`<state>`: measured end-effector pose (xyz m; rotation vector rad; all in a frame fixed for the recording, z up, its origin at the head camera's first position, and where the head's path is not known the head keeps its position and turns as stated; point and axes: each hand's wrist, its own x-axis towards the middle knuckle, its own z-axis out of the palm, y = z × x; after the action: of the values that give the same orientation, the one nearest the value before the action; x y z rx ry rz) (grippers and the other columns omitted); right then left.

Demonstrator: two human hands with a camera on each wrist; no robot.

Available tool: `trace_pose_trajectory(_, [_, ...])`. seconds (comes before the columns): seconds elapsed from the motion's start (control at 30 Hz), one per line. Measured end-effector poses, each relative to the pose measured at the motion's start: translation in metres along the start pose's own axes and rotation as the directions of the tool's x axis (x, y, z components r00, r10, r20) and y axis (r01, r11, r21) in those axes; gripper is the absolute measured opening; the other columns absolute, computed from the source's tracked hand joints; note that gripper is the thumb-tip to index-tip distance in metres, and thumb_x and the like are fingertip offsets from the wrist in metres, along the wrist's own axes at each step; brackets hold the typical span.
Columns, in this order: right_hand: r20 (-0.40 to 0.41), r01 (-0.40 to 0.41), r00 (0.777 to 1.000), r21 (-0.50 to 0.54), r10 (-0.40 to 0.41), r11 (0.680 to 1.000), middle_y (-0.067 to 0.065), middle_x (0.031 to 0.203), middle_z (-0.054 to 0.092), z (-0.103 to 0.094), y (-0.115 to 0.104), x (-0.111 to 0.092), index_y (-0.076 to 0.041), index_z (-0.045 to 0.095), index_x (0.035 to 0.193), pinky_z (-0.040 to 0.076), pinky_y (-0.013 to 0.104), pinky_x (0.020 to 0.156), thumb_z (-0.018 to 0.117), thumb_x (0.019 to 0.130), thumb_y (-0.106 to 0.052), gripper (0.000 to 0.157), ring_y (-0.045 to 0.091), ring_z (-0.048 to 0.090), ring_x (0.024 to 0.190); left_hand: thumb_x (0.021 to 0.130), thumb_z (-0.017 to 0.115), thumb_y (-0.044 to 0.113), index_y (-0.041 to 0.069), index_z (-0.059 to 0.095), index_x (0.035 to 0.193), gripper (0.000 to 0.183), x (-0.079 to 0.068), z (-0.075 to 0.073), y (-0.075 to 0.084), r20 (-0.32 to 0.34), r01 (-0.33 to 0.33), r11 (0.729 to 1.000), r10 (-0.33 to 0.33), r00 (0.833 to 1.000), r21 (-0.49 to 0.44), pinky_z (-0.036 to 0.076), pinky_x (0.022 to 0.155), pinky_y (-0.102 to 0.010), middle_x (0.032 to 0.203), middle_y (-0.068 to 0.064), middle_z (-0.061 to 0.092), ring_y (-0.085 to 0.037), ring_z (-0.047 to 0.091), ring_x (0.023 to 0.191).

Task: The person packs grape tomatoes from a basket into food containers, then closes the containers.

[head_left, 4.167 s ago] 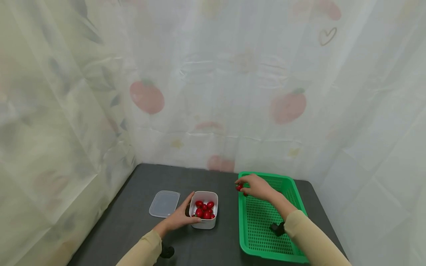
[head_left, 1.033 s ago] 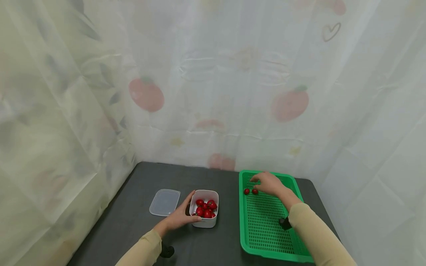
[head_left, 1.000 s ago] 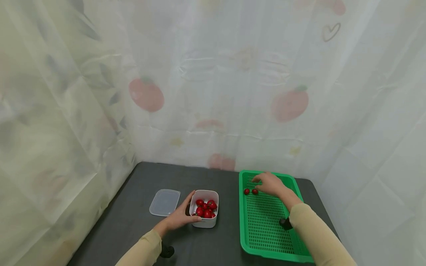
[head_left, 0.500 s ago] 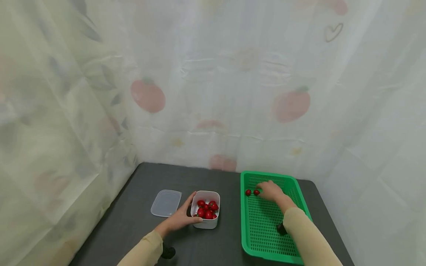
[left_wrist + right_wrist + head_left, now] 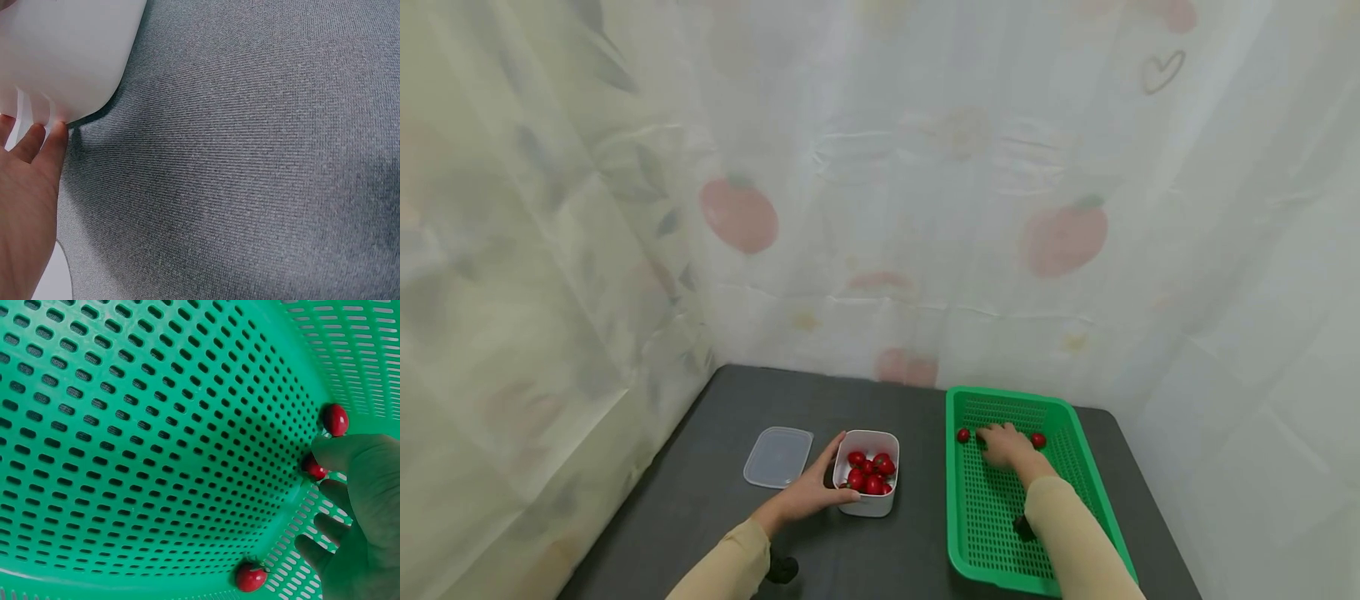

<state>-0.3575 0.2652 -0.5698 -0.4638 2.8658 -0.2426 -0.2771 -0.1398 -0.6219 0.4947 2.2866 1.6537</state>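
Observation:
In the head view my left hand point(image 5: 811, 493) grips the side of a small white container point(image 5: 867, 505), thumb on the near wall and fingers at the left side. Several cherry tomatoes point(image 5: 873, 483) lie inside it. My right hand point(image 5: 1006, 447) reaches down into a green basket point(image 5: 953, 517). In the right wrist view its thumb and index finger pinch a cherry tomato point(image 5: 315, 468) low in the basket. A second tomato point(image 5: 335, 420) lies just beyond the thumb, and a third tomato point(image 5: 250, 577) sits apart with its green calyx showing.
A translucent lid point(image 5: 778, 457) lies flat on the dark grey table point(image 5: 880, 400), left of the white container. Printed curtains point(image 5: 880, 208) hang behind the table and along both sides. The basket has raised, slotted walls.
Earlier my right hand held a tomato at the basket's left rim; the container then gained one. Since then the hand has lowered onto another tomato, revealing one to its right. My left hand keeps its grip.

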Motion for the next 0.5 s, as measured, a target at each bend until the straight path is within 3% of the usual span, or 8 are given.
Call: trace_pose_trajectory(0.5, [0.000,0.010,1.000,-0.025,-0.010,1.000,0.025,0.141,0.055,-0.0019,-0.0059,-0.0029,-0.003,0.061,0.140,0.036,0.065,0.106,0.050,0.104,-0.002,0.038,0.053,0.038,0.138,0.091,0.078,0.026,0.023,0.005,0.166,0.105,0.0018,-0.0020,-0.0049,0.002,0.002,1.000,-0.002,1.000,0.009,0.042,0.107,-0.052,0.165,-0.017,0.019,-0.040,0.030,0.145])
